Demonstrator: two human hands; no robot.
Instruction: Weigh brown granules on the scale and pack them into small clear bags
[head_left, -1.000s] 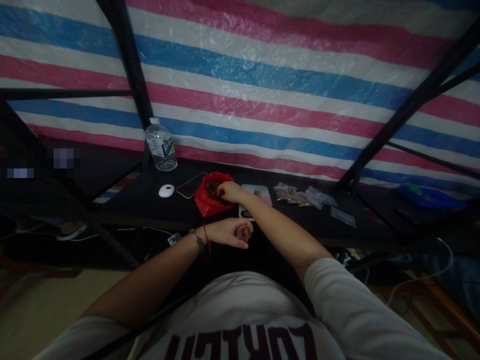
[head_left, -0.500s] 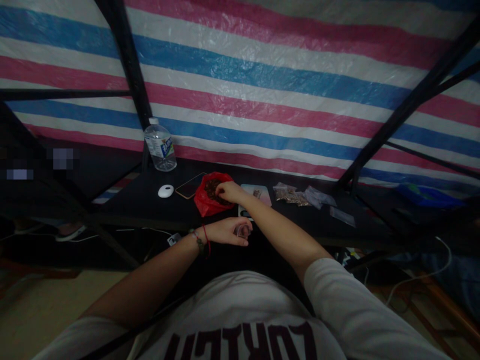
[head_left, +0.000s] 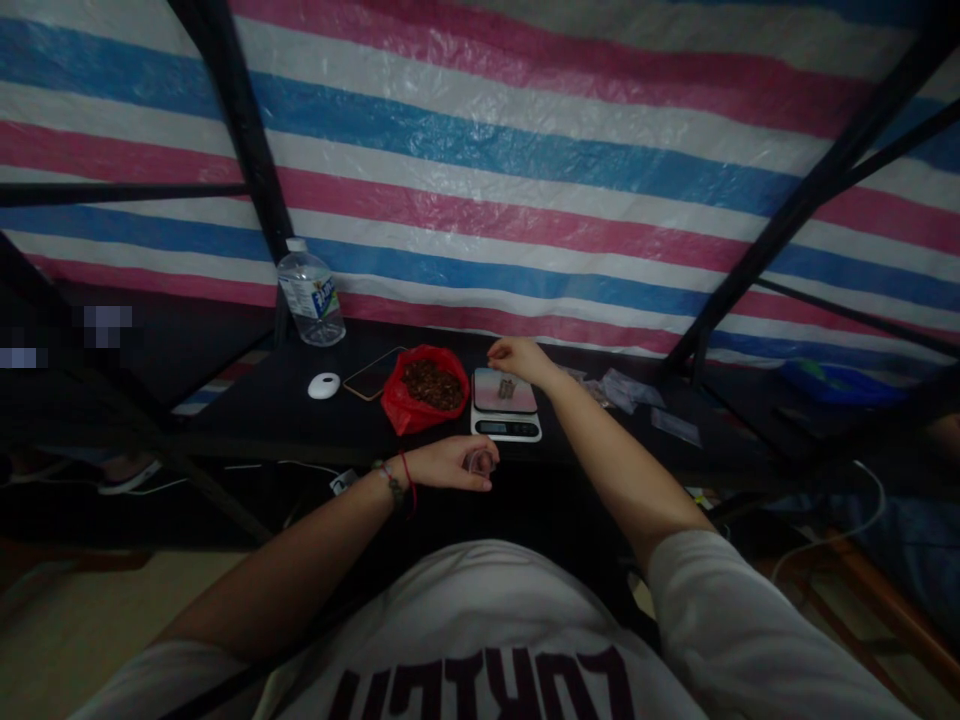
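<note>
My left hand (head_left: 448, 464) is closed around a small clear plastic cup (head_left: 478, 461) just in front of the table edge. My right hand (head_left: 519, 357) hovers at the back edge of a white digital kitchen scale (head_left: 508, 430), fingertips pinched; whatever they hold is too small to make out. On the scale's plate lies a little heap of brownish pieces (head_left: 507, 388). Left of the scale sits an open red plastic bag (head_left: 397, 408) filled with small dark brown pieces (head_left: 433, 386).
Several small clear zip bags (head_left: 630, 388) lie right of the scale, partly behind my right forearm. A phone (head_left: 373, 375), a white round-ended device (head_left: 323, 386) and a plastic bottle (head_left: 313, 300) stand on the left. Black metal posts (head_left: 259, 150) frame the striped sheet.
My right hand has come out of the red bag and moved right to the back of the scale. My left hand keeps the cup in nearly the same place.
</note>
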